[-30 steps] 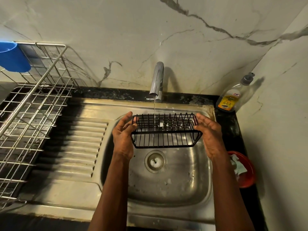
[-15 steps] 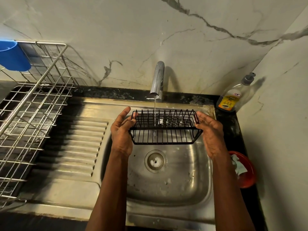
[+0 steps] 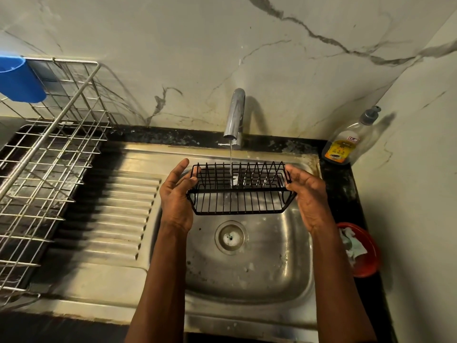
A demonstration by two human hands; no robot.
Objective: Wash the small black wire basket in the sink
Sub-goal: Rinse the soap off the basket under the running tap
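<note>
Steel sink (image 3: 247, 280) with ribbed draining board (image 3: 118, 219) to its left, set in a black counter (image 3: 343, 184). Marble-pattern wall (image 3: 173, 45) behind and to the right. Tap (image 3: 235, 115) running; a thin stream of water (image 3: 231, 159) falls. Wire dish rack (image 3: 49, 169) on the far left, with a blue cup (image 3: 19, 80) on its upper corner. Soap bottle (image 3: 346, 144) in the right rear corner. Red bowl (image 3: 368, 263) holding a cloth (image 3: 352, 246) beside the sink's right edge.

Basket (image 3: 239, 201) held above the sink, over the drain (image 3: 231, 237), level, with the stream passing through its middle. Left hand (image 3: 176, 196) holds its left end, fingers bent onto the wire, thumb raised clear. Right hand (image 3: 310, 194) holds the right end, fingers curled round it.
</note>
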